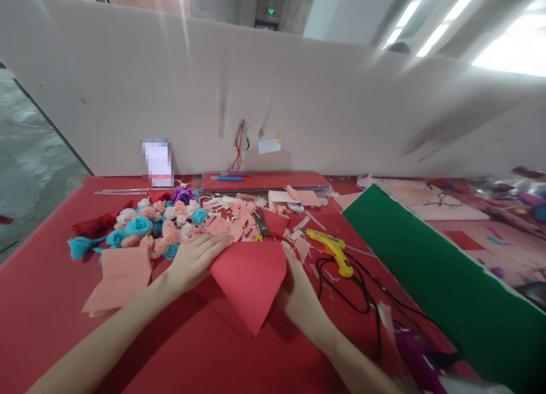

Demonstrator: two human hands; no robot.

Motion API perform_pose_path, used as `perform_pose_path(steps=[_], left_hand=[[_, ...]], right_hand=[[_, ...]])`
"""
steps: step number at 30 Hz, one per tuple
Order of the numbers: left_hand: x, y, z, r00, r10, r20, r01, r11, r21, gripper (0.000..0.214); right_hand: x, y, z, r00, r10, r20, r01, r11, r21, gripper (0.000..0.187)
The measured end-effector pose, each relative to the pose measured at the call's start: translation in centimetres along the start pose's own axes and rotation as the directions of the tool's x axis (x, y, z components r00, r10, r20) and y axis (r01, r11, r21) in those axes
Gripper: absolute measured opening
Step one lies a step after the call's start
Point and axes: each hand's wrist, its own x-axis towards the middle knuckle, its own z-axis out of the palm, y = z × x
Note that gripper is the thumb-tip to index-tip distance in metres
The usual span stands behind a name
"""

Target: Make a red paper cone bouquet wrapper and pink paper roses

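Because the paper (251,280) likely flops, your left hand (198,258) and right hand (298,289) hold its sides, scissors (261,224) beyond it.

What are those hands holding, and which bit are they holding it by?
Both hold a pointed piece of red paper: the left hand by its upper left corner, the right hand by its right edge, fingertips hidden.

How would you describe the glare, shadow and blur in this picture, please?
Head view: glare whites out the upper right, and pale streaks cross the partition's upper left; head view: shadow darkens the table below the left arm; head view: far-right clutter looks soft, one patch is pixelated, while the red paper is readable.
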Motion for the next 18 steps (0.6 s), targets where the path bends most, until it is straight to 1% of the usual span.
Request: perform_pose_path(steps=[2,4,6,8,10,12,15,18], left_hand=[[-0.2,-0.1,0.3,1.0,-0.028,0.003,0.028,0.999,-0.043,0.021],[-0.3,-0.3,0.5,0.999,-0.052,0.008,0.053,0.993,-0.102,0.022],[-0.2,-0.4,0.5,0.996,-0.083,0.018,0.085,0.981,-0.176,0.022],[0.1,-0.3,0.3,0.994,-0.108,0.013,0.108,0.963,-0.247,0.022],[0.6,-0.1,0.0,0.991,-0.133,0.004,0.129,0.948,-0.293,0.021],[1.0,0.2,-0.4,0.989,-0.151,0.0,0.143,0.938,-0.317,0.02],[1.1,0.4,-0.6,0.984,-0.176,0.008,0.168,0.923,-0.348,0.022],[0.7,0.3,-0.5,0.985,-0.173,0.03,0.173,0.923,-0.343,0.026]], right_hand=[[0.0,0.1,-0.4,0.995,-0.089,0.044,0.093,0.992,-0.088,0.022],[0.0,-0.2,-0.9,0.966,-0.226,0.128,0.248,0.949,-0.196,0.029],[0.0,-0.8,-1.7,0.906,-0.349,0.238,0.41,0.864,-0.292,0.039],[0.0,-1.6,-2.5,0.838,-0.415,0.354,0.531,0.771,-0.353,0.048],[0.0,-2.2,-3.1,0.78,-0.416,0.467,0.604,0.696,-0.389,0.055],[0.0,-2.6,-3.6,0.737,-0.366,0.568,0.642,0.641,-0.42,0.059],[0.0,-2.8,-4.0,0.697,-0.279,0.661,0.674,0.571,-0.469,0.059],[-0.1,-2.7,-4.2,0.679,-0.217,0.701,0.694,0.499,-0.519,0.059]])
